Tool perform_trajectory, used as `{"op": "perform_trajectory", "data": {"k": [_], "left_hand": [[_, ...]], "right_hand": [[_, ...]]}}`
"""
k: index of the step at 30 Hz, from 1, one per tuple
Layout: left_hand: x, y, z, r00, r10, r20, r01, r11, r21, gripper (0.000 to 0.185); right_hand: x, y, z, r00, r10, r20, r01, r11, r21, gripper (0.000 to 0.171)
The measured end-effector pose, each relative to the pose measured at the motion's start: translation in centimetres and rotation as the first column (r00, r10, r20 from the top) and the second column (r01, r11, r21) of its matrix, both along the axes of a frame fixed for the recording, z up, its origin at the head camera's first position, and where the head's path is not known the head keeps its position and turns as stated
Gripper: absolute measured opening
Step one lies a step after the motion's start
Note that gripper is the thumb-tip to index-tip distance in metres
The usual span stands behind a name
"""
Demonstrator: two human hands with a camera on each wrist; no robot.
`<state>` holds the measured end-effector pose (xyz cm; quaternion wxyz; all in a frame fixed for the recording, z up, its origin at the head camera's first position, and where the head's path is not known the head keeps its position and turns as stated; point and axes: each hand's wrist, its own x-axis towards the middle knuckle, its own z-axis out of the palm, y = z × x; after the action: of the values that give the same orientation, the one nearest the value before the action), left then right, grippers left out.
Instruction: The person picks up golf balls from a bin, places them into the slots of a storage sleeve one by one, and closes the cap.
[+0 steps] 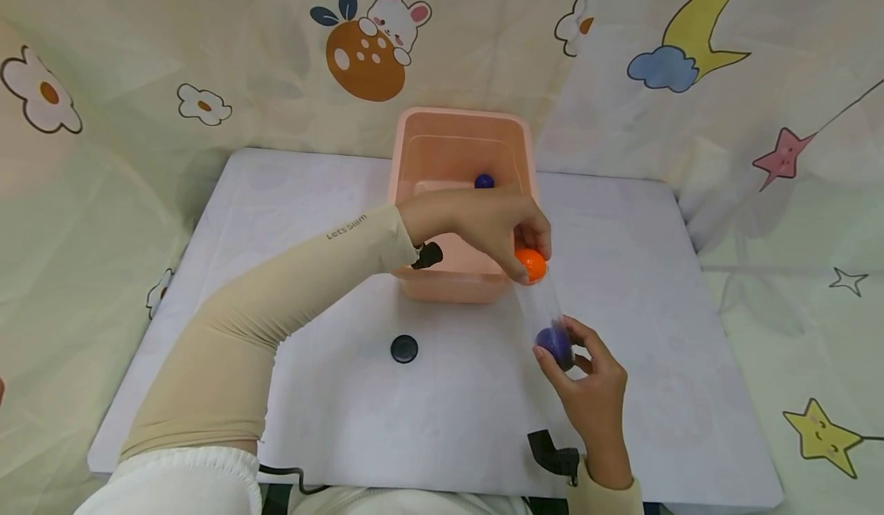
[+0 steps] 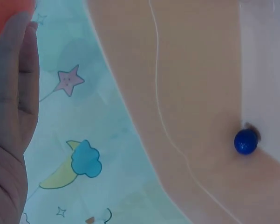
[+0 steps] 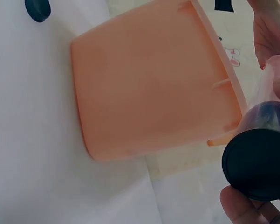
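Your left hand pinches an orange ball at the open mouth of a clear tube; your right hand grips the tube's lower end, tilted up toward the ball so the mouth is easy to reach. A blue ball sits at the tube's bottom. Pink bin just behind, black cap loose on the table. Right wrist view shows the tube's capped base; left wrist view shows another blue ball inside the bin

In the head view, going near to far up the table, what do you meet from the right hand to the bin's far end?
Right hand → purple ball in the tube → orange ball at the left hand → blue ball in the pink bin.
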<state>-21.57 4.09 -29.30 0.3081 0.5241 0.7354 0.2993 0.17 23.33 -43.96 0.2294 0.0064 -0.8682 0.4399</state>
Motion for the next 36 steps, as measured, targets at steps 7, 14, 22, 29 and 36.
{"op": "perform_trajectory", "data": {"k": [7, 14, 22, 29, 36], "left_hand": [[0.1, 0.1, -0.2, 0.997, -0.021, 0.077, 0.021, 1.0, -0.005, 0.032], [0.0, 0.3, -0.3, 0.996, -0.017, 0.083, 0.016, 1.0, 0.008, 0.035], [-0.9, 0.1, -0.5, 0.997, 0.026, 0.068, -0.027, 0.999, 0.018, 0.05], [-3.3, -0.6, -1.7, 0.988, 0.133, 0.079, -0.142, 0.983, 0.113, 0.06], [-6.0, -1.0, -2.7, 0.956, 0.279, 0.089, -0.292, 0.937, 0.193, 0.058]], "right_hand": [[0.0, -0.1, 0.1, 1.0, 0.014, -0.009, -0.014, 1.0, -0.015, 0.055], [0.0, -0.1, 0.1, 1.0, -0.001, -0.011, 0.001, 1.0, -0.016, 0.055], [0.2, -0.2, -0.4, 1.0, -0.011, 0.017, 0.011, 1.0, -0.018, 0.054], [0.4, -0.1, -0.7, 0.999, -0.035, 0.042, 0.036, 0.999, -0.01, 0.054], [0.5, 0.0, -0.9, 0.997, -0.054, 0.058, 0.054, 0.999, 0.006, 0.054]]}}
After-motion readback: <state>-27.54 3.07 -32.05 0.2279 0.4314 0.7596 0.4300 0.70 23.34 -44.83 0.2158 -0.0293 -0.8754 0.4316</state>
